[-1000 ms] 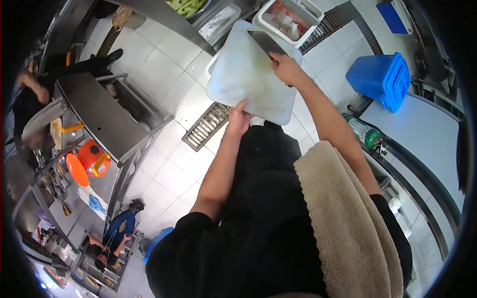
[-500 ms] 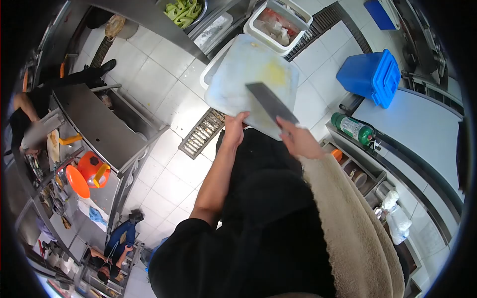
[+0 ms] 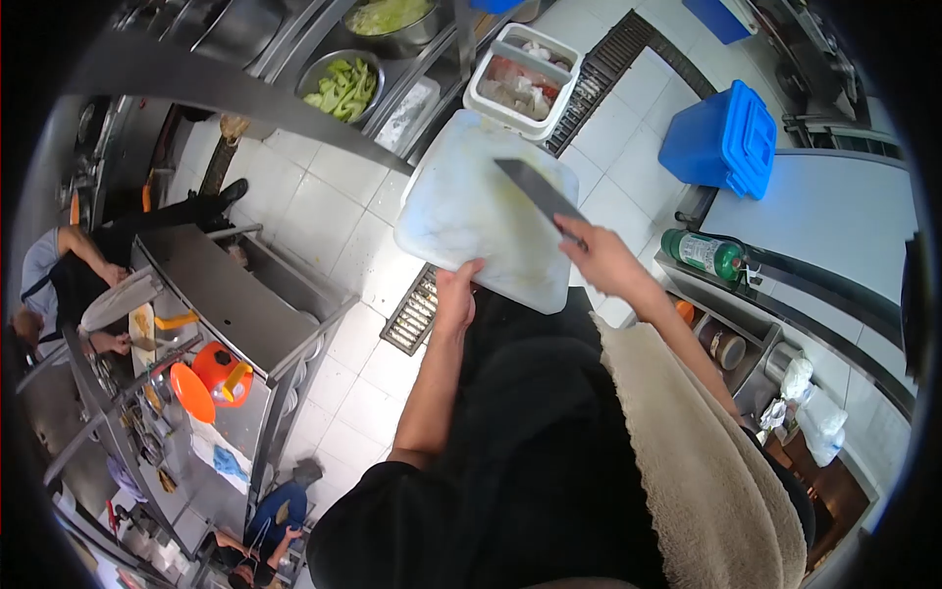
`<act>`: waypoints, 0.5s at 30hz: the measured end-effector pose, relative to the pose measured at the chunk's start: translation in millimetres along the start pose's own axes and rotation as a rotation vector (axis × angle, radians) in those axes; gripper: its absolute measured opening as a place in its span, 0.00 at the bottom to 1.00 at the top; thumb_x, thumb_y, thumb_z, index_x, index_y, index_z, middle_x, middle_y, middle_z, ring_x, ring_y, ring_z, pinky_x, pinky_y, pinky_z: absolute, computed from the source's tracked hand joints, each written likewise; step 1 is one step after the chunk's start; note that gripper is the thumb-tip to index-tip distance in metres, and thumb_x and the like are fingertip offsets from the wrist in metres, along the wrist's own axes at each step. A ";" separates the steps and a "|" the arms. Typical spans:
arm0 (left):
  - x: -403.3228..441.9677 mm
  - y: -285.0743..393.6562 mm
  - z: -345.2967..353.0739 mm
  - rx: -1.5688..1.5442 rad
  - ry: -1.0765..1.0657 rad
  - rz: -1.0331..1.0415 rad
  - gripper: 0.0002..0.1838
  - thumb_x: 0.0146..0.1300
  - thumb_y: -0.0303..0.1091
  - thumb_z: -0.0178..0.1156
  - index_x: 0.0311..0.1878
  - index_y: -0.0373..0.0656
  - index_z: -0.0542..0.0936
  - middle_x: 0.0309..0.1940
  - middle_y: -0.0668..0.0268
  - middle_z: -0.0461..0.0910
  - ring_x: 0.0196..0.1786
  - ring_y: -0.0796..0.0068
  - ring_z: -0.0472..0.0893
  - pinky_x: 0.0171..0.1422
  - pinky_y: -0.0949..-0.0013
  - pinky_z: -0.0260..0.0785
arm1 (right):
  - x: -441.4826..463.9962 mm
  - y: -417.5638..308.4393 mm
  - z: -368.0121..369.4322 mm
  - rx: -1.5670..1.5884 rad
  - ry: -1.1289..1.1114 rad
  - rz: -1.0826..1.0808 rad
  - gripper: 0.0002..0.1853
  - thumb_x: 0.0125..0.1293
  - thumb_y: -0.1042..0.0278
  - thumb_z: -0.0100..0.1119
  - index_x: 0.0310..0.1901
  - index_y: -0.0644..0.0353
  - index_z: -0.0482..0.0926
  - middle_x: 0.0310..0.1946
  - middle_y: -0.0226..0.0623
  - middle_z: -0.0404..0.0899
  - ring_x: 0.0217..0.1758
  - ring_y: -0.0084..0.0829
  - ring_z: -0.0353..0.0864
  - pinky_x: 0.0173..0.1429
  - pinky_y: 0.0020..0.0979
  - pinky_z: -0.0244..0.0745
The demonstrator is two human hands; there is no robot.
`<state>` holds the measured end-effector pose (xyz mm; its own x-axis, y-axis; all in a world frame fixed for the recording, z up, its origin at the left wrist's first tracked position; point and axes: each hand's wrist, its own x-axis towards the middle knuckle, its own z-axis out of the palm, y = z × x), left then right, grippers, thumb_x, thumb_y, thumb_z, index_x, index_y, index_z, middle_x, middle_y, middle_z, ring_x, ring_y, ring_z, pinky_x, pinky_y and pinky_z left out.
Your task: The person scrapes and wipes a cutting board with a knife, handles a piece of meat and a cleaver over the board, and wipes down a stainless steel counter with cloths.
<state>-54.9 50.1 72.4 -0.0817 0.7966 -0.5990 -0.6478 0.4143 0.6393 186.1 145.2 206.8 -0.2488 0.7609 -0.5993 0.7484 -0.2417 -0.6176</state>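
In the head view, my left hand (image 3: pixel 455 294) grips the near left edge of a white cutting board (image 3: pixel 442 211), thumb on top. The board is held tilted over a pale container whose rim shows behind its left side. Faint yellowish stains mark its surface. Closed round the handle of a cleaver (image 3: pixel 535 188), my right hand (image 3: pixel 601 257) is over the board's right side. The broad blade points to the far left above the board; whether it touches the surface I cannot tell.
Beyond the board stands a white bin (image 3: pixel 520 90) with scraps inside. A bowl of green vegetable pieces (image 3: pixel 343 88) is on the shelf at far left. A blue lidded bin (image 3: pixel 721 137) and green cylinder (image 3: pixel 702 253) are at right. Another person (image 3: pixel 74 265) works at the left counter.
The view has shifted. My right hand with the cleaver has moved slightly right relative to the board. The yellow patch on the board looks fainter. My left hand keeps its grip.
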 end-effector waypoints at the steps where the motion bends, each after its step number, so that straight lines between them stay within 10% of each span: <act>1: 1.0 0.5 2.0 0.003 -0.002 -0.035 0.27 0.62 0.21 0.62 0.66 0.30 0.73 0.61 0.56 0.80 0.64 0.62 0.80 0.67 0.61 0.74 | -13.7 -13.9 -7.0 0.015 -0.043 0.085 0.26 0.74 0.64 0.57 0.72 0.57 0.74 0.50 0.52 0.87 0.36 0.46 0.89 0.45 0.42 0.84; 3: -0.7 -0.5 7.7 0.008 -0.004 0.034 0.28 0.62 0.21 0.61 0.67 0.30 0.73 0.62 0.55 0.79 0.64 0.62 0.79 0.69 0.61 0.73 | -18.6 -24.6 -9.8 0.092 -0.135 0.250 0.25 0.74 0.64 0.57 0.71 0.57 0.75 0.50 0.53 0.87 0.41 0.48 0.90 0.49 0.43 0.84; 6: -10.4 10.0 20.0 0.053 0.002 0.066 0.30 0.61 0.21 0.61 0.68 0.29 0.71 0.64 0.55 0.78 0.66 0.59 0.77 0.72 0.58 0.68 | 54.6 53.5 34.7 -0.060 0.222 -0.249 0.23 0.73 0.65 0.56 0.68 0.58 0.77 0.49 0.55 0.87 0.46 0.52 0.89 0.52 0.45 0.83; 8: -14.9 8.8 15.4 0.088 0.004 0.050 0.31 0.60 0.20 0.61 0.69 0.29 0.71 0.65 0.55 0.77 0.67 0.59 0.76 0.74 0.57 0.66 | 87.4 5.0 -4.4 0.044 -0.037 0.126 0.23 0.72 0.64 0.55 0.66 0.59 0.78 0.52 0.58 0.85 0.57 0.55 0.85 0.63 0.46 0.79; 15: -27.2 3.5 -8.0 0.106 0.074 0.043 0.31 0.60 0.21 0.60 0.69 0.27 0.69 0.66 0.55 0.77 0.68 0.59 0.75 0.75 0.57 0.65 | 268.1 74.4 -9.1 -0.227 0.263 -0.094 0.21 0.68 0.63 0.56 0.61 0.58 0.83 0.52 0.54 0.86 0.57 0.54 0.86 0.65 0.48 0.79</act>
<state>-61.0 26.5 87.1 -0.1665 0.7815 -0.6012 -0.5589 0.4276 0.7105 180.7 336.7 4.8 -0.1785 0.9094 -0.3756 0.8546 -0.0459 -0.5173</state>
